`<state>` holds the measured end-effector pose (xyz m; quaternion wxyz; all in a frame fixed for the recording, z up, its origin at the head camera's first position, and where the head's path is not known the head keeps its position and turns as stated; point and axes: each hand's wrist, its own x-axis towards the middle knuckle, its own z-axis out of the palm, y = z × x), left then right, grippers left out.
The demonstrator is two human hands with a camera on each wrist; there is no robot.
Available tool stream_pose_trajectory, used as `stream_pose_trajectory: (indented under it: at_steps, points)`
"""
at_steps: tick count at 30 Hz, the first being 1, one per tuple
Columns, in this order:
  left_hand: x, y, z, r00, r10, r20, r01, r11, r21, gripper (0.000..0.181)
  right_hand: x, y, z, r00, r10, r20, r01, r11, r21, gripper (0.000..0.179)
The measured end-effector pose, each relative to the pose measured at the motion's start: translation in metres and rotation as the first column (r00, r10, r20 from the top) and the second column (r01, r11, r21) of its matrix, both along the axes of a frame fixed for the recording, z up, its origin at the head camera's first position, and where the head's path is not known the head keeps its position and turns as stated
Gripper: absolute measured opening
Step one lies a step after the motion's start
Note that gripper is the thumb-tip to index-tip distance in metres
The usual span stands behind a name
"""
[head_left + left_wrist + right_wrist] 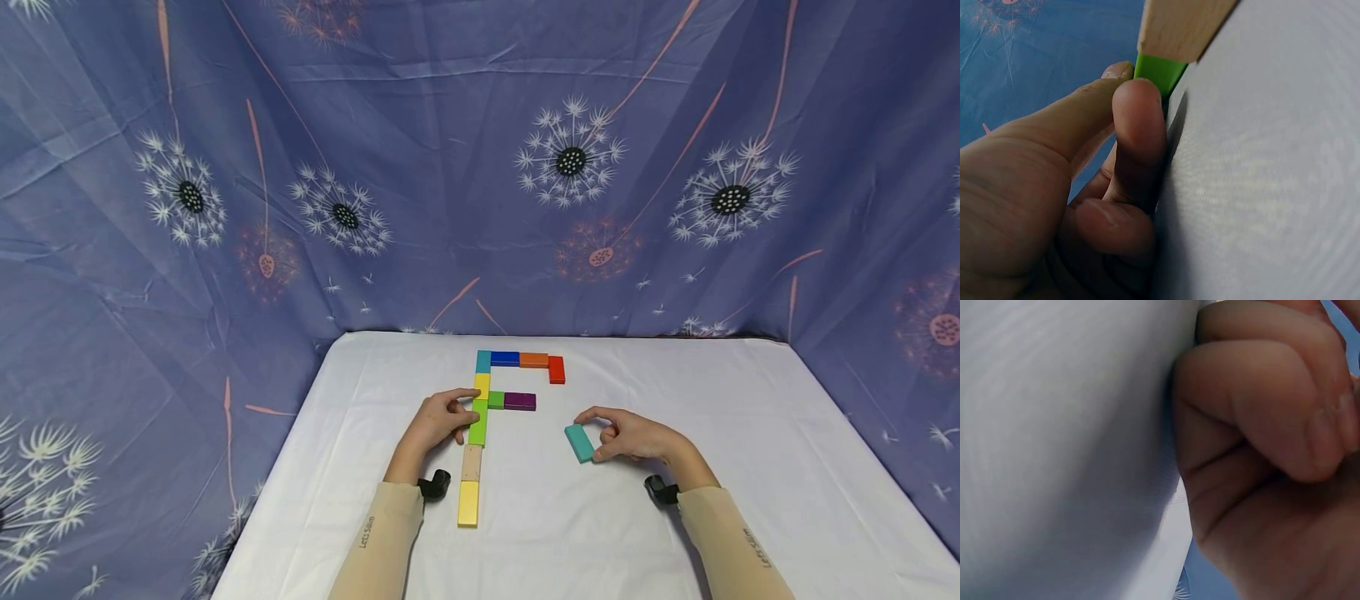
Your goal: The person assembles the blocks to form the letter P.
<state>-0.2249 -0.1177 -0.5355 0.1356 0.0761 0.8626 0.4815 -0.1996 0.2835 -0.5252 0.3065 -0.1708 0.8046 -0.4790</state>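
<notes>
In the head view, my right hand (630,435) pinches a teal block (579,443) between index finger and thumb at its two ends. The other fingers of that hand (1266,419) are curled close to the cloth in the right wrist view, where the block is hidden. My left hand (437,417) reaches to a column of blocks, index fingertip at the yellow block (482,383) and thumb at the long light green block (477,427). In the left wrist view, the thumb touches the green block (1160,75), with a plain wooden block (1179,28) beside it.
Above the yellow block lies a light blue block (483,361); a dark blue (505,358), orange (534,360) and red block (557,370) run right from it. A small green (497,400) and purple block (521,402) branch off mid-column. A gold block (468,505) ends the column on white cloth (570,542).
</notes>
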Motion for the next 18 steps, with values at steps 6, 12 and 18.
stream_pose_trajectory:
  at_steps: [6,12,18]
  points:
    - [0.0004,0.0001,0.0004,1.000,0.003,0.004,-0.003,1.000,0.000,0.049,0.0017,-0.0017,0.0014,0.999,-0.025,-0.020,0.025,1.000,0.002,0.064]
    - [0.0003,-0.0002,0.0000,1.000,0.001,-0.001,-0.001,1.000,-0.001,0.049,0.0011,-0.0019,0.0018,0.996,-0.085,-0.041,0.086,0.996,0.015,0.065]
    - [0.0003,0.0004,0.0003,1.000,0.006,0.001,-0.006,1.000,0.000,0.048,-0.0022,-0.0026,-0.0006,0.983,-0.153,-0.104,0.158,0.987,0.041,0.066]
